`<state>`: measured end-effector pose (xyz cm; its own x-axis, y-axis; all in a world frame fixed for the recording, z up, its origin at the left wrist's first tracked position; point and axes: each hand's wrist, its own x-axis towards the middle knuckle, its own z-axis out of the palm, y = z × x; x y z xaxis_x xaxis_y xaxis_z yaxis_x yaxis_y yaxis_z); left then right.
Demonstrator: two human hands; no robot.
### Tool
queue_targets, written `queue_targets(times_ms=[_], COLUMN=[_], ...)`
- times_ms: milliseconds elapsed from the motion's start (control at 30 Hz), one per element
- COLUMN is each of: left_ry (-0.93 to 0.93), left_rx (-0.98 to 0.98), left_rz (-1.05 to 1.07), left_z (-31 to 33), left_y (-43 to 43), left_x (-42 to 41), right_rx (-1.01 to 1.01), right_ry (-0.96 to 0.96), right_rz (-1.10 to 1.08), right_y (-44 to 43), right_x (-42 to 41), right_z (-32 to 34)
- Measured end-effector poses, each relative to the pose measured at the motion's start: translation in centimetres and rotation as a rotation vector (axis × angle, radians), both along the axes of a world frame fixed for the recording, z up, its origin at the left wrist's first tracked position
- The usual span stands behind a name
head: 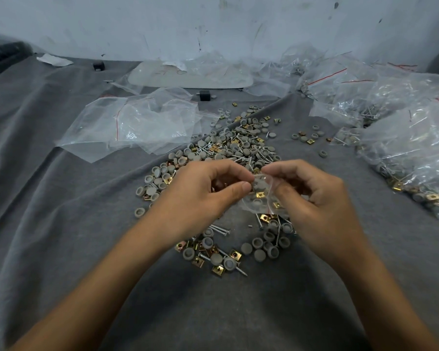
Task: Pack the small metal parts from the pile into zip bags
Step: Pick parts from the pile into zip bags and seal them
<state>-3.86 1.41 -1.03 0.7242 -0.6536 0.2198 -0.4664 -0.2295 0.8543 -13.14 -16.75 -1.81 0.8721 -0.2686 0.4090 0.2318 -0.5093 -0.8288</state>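
soft cool light falls evenly from above; my forearms [112, 274] cast only faint shadows on the wrinkled grey cloth [61, 224]. white glare streaks the crumpled clear plastic zip bags [403, 138] at right. the wide-angle lens bows the edges; the scuffed pale wall [213, 21] looks soft, the centre sharp.

grey caps [246, 248], gold clips [218, 269]; grey cloth [61, 224]

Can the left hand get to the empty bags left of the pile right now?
Probably yes: only grey cloth and low loose parts lie between the left hand and the empty bags. But it pinches the small zip bag with the right hand, so it must let go first.
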Motion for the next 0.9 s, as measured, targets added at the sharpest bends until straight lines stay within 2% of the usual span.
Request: queue_targets(times_ms=[200, 333, 500, 633, 733, 833, 900], left_ry=[-0.028, -0.063, -0.020, -0.054, -0.043, -0.076, -0.100], left_rx=[-0.066, -0.054, -0.245, -0.350, -0.377, -0.357, -0.328], left_rz=[0.041, 0.092, -0.062, -0.032, 0.007, 0.028, 0.043], left_z=[0.3, 0.9, 3.1, 3.8, 3.8, 3.5, 3.4], left_y=[0.6, 0.8, 0.6, 0.7, 0.6, 0.8, 0.8], left_x=[0.4, 0.4, -1.0, -1.6, -1.8, -1.7, -1.7], right_rx=[0.006, 0.033, 0.290, 0.635, 0.788, 0.749, 0.564], right_ry=[-0.019, -0.137, -0.197, -0.077, -0.009, -0.021, -0.044], right_rz=[-0.026, 0.012, 0.180, 0.352, 0.389, 0.239, 0.205], right_y=[-0.6, -1.4, -0.9, -0.3, -0.2, -0.6, -0.6], right_x=[0.0, -0.2, -0.4, -0.3, 0.0, 0.2, 0.0], right_z=[0.2, 1.6, 2.9, 2.9, 2.8, 3.5, 4.5])
